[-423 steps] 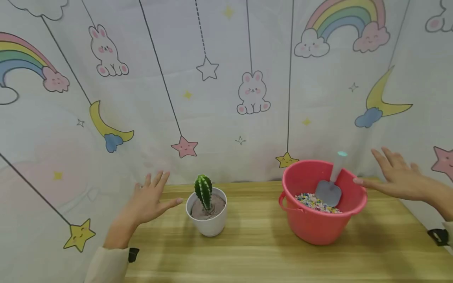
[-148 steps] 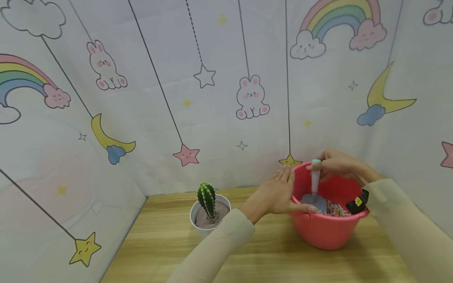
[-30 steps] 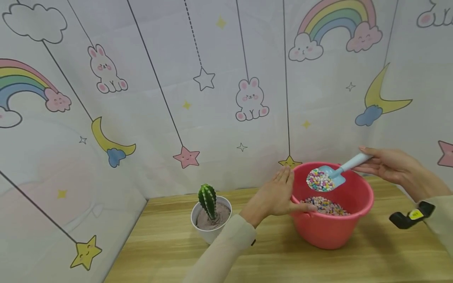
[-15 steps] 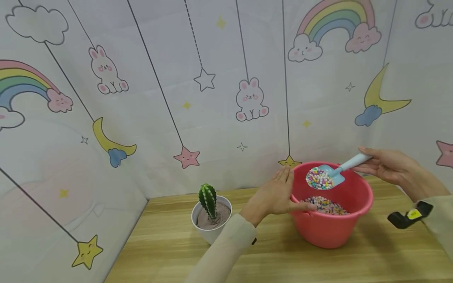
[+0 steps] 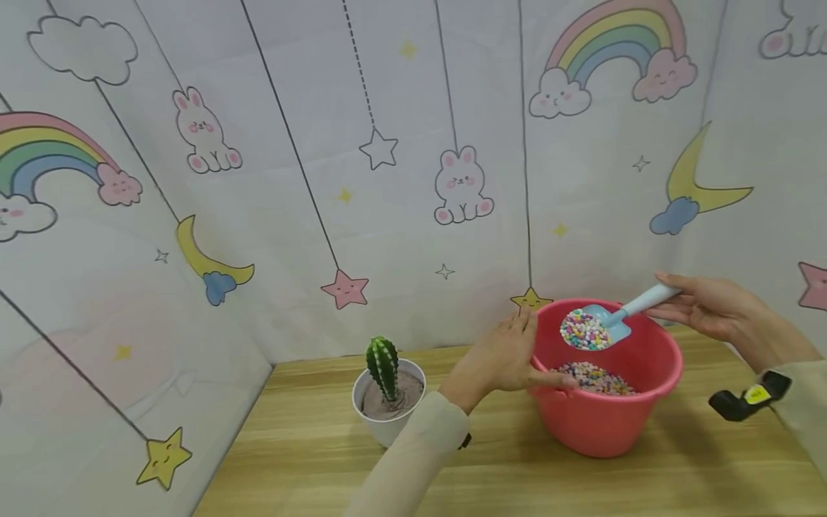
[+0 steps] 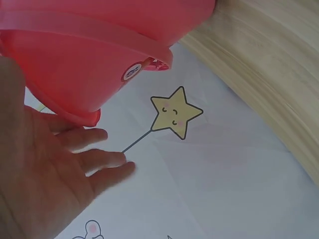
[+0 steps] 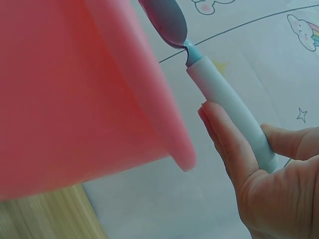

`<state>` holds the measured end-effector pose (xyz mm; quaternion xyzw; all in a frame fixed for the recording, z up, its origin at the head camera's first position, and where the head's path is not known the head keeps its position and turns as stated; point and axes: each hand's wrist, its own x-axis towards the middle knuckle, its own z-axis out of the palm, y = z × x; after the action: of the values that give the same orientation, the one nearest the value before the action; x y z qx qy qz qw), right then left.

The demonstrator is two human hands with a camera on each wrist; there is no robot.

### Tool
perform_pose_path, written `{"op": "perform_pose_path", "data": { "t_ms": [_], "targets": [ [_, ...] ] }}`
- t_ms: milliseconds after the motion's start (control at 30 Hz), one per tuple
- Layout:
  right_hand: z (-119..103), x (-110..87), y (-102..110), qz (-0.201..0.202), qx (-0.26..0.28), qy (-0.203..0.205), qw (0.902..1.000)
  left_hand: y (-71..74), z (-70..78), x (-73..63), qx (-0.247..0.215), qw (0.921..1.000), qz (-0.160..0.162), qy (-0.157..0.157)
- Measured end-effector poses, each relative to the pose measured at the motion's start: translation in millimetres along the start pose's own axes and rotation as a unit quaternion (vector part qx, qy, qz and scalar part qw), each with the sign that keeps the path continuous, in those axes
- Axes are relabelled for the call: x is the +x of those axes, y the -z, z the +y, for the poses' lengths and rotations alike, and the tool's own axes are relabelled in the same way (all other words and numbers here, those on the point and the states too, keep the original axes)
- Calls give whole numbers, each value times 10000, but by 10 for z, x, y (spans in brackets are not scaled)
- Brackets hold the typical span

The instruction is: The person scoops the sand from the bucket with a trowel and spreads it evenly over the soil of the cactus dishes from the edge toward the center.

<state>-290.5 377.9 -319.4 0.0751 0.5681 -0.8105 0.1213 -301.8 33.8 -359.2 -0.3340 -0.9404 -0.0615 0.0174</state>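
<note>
Behind all the fingers hangs a printed cloth (image 5: 420,309), and below them is the table (image 5: 291,459). The bucket (image 5: 601,424) stands upright just beside the left hand (image 5: 500,355), which rests on its rim; these fingers are straight, a little apart and clamped on nothing, and the thumb lies along the near edge. The pot (image 5: 381,429) with the cactus (image 5: 382,368) is well apart from these fingers, to the person's left, partly covered by the sleeve (image 5: 420,452). The shovel (image 5: 622,314) is in the right hand (image 5: 717,309), whose thumb and fingers are clamped on the handle near its end. From these fingers the shovel points to the person's left, over the mouth of the bucket; its long axis runs slantwise, in the head view with the blade lower than the handle, and the hollow side faces up. In the last few seconds the shovel has come up from inside the bucket and now carries a heap of beads (image 5: 584,329), while more beads lie below it; in the last second it has hardly moved. For the work in hand this means, as I judge, that this scoop is finished, and the load depends on these fingers keeping the blade level.
</note>
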Motion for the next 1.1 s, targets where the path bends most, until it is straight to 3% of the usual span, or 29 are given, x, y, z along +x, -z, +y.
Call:
{"op": "perform_pose_path", "data": {
  "t_ms": [100, 267, 433, 567, 700, 833, 1000, 1100],
  "targets": [
    [9, 14, -10, -43, 54, -44, 10000, 36, -14, -45, -11, 9996, 263, 89],
    [36, 40, -20, -33, 65, -162, 9998, 164, -71, -171, 176, 9987, 389, 294],
    [49, 52, -5, -144, 313, -205, 9992, 394, -185, -410, 56, 9982, 579, 117],
    [39, 59, 6, -152, 465, -245, 9985, 552, -301, -631, -52, 9952, 965, -125],
    [37, 68, 25, -84, 293, -224, 9993, 643, -430, -835, 201, 9861, 1608, -375],
    [45, 86, 49, -30, 160, -184, 9997, 716, -557, -1073, 333, 9753, 2152, -366],
    [29, 74, 61, 30, 123, -176, 9998, 758, -737, -1318, 621, 9594, 2714, -454],
    [26, 67, 69, 59, 139, -160, 9998, 767, -845, -1424, 801, 9533, 2878, -437]
  ]
}}
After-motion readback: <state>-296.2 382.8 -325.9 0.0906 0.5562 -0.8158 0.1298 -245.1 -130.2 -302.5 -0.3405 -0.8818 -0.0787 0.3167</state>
